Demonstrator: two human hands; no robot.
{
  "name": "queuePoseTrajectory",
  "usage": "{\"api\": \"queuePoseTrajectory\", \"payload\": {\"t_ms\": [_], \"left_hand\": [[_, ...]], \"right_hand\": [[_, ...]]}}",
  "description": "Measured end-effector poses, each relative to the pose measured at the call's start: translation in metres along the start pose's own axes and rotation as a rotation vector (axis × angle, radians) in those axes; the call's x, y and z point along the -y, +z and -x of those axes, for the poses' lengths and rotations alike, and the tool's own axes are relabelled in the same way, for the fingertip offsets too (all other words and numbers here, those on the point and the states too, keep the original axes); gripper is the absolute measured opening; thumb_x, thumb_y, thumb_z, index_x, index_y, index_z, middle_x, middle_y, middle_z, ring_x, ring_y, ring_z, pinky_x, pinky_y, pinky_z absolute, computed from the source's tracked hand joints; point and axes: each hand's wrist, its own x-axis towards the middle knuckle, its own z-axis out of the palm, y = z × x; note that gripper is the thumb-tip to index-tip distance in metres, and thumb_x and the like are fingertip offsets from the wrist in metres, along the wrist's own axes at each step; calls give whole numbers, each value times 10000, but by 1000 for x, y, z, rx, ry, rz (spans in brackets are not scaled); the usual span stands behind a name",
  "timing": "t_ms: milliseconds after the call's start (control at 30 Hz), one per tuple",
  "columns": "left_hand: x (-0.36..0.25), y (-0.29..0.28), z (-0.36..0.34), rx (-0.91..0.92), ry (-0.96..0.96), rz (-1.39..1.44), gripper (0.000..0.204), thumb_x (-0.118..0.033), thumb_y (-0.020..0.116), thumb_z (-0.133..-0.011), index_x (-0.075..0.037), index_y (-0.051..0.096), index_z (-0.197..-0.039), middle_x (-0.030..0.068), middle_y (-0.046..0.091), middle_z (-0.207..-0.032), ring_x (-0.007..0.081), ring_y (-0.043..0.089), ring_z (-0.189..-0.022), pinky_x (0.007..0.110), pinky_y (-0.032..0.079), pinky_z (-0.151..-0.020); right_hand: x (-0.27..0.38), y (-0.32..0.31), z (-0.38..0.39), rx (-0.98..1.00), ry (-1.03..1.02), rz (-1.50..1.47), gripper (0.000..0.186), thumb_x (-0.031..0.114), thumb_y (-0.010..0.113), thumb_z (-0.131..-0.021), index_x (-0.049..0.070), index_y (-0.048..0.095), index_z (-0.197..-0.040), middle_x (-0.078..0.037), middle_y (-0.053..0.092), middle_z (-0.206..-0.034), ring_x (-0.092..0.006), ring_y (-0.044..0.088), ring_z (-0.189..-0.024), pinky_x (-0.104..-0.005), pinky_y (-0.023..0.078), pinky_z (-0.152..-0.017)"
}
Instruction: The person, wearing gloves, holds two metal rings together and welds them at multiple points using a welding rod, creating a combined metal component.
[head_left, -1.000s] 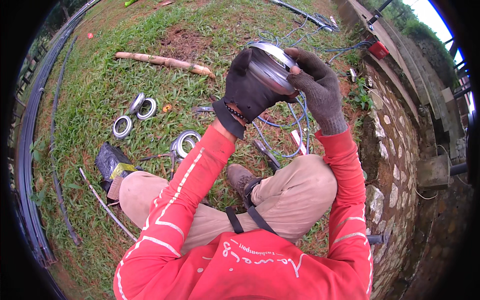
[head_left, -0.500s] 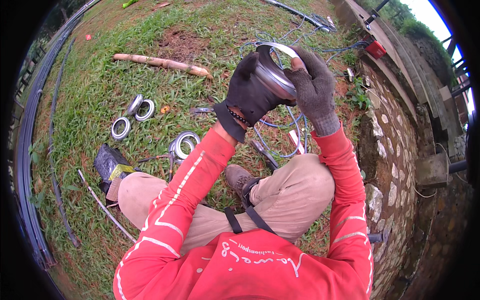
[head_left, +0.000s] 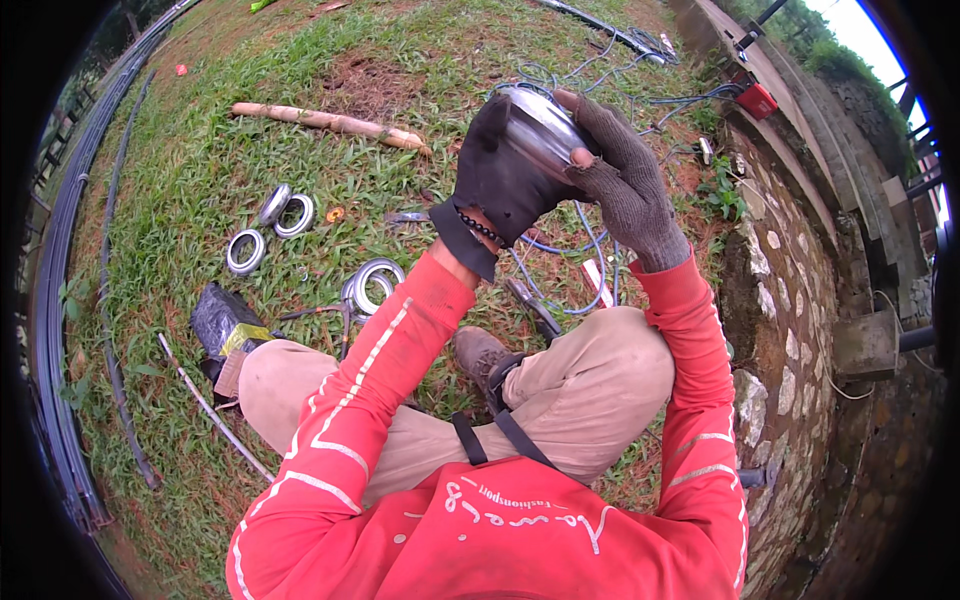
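In front of me, both hands hold up a shiny metal ring [head_left: 545, 128] with a rounded, grooved outer wall. My left hand [head_left: 500, 180], in a black glove, is wrapped round its left side. My right hand [head_left: 632, 185], in a grey knit glove with bare thumb and fingertips, grips the right side; its thumb presses on the wall. The ring's opening is turned away from me. On the grass to the left lie similar rings, one ring [head_left: 245, 271] nearest the black bundle, and more rings [head_left: 377, 267] beside my leg.
A black-wrapped bundle [head_left: 222, 318] with yellow tape sits by my left knee. A long-handled tool [head_left: 345, 318] and another tool [head_left: 533, 308] lie near my shoe. Beyond are a wooden pole [head_left: 330, 122], blue cable [head_left: 590, 235] and a red box [head_left: 757, 100]. Long pipes [head_left: 62, 290] line the left; a stone wall [head_left: 785, 330], the right.
The ring has been turned in my hands: its opening showed before, and now its outer wall faces me. My right hand's fingers have shifted over its top edge.
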Motion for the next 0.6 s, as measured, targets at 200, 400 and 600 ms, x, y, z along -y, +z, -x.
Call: {"api": "queuePoseTrajectory", "payload": {"t_ms": [200, 400, 600], "left_hand": [[-6, -5, 2, 19, 45, -1, 745, -560, 750, -999, -52, 533, -1501, 228, 613, -1469, 436, 624, -1349, 655, 528, -1132], [-9, -9, 3, 41, -20, 62, 762, -556, 780, -984, -41, 536, -1490, 234, 600, -1479, 457, 614, -1352, 636, 521, -1144], [-7, -8, 2, 100, -26, 89, 767, -567, 767, -991, -43, 534, -1501, 240, 591, -1496, 466, 599, -1371, 647, 509, -1151]], "right_hand": [[14, -2, 0, 41, 19, 90, 523, 165, 815, -972, 34, 698, -1465, -100, 675, -1136, -205, 636, -1001, -349, 515, -885], [9, -8, 0, 142, 26, 80, 568, 68, 822, -968, 11, 661, -1510, -100, 634, -1285, -176, 630, -1147, -315, 620, -932], [6, -2, 1, 22, 37, -14, 543, 43, 878, -895, 77, 749, -1421, -55, 727, -1128, -119, 634, -907, -292, 521, -781]]}}
